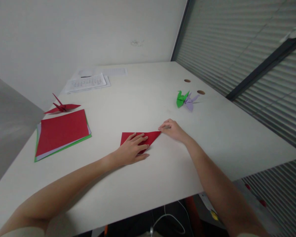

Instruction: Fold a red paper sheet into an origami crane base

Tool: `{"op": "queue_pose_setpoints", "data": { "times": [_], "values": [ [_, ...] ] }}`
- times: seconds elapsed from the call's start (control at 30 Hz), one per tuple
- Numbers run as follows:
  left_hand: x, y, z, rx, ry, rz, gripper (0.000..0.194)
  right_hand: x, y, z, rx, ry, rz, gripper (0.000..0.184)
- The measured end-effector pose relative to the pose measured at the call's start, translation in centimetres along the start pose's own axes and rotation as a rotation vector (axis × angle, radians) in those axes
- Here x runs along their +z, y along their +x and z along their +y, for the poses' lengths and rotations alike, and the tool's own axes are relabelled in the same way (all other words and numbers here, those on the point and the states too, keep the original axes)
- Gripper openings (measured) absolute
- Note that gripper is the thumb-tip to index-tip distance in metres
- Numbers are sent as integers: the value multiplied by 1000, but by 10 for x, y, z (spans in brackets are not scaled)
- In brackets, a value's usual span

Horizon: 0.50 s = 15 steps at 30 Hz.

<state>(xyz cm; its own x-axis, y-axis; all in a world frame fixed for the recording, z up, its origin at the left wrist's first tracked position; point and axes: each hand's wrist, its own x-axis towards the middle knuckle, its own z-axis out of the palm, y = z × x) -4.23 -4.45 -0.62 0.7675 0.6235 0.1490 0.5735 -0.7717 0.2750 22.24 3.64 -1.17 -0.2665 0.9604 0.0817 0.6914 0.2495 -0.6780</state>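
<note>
Our left hand (132, 149) is lying palm-down, fingers apart, on the red paper (153, 135), which is resting folded on the worktop (138, 105) before us; our right hand (172, 129) is pinching its right-hand tip. We are judging it light, thin and crisp, easily torn, prone to sliding; we are favouring flat pressure mid-sheet and gentle fingertip holds at the corners.
</note>
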Motion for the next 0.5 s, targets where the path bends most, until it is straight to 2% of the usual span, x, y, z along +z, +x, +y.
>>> {"op": "queue_pose_setpoints", "data": {
  "times": [0.17,0.33,0.5],
  "values": [
    [0,1,1,2,12,-14,34,14,-4,-11,102,-199,58,24],
    [1,1,0,5,21,-12,35,15,-5,-18,164,-269,46,23],
    [2,0,0,6,22,-7,36,15,-5,-13,161,-313,59,16]
  ]
}}
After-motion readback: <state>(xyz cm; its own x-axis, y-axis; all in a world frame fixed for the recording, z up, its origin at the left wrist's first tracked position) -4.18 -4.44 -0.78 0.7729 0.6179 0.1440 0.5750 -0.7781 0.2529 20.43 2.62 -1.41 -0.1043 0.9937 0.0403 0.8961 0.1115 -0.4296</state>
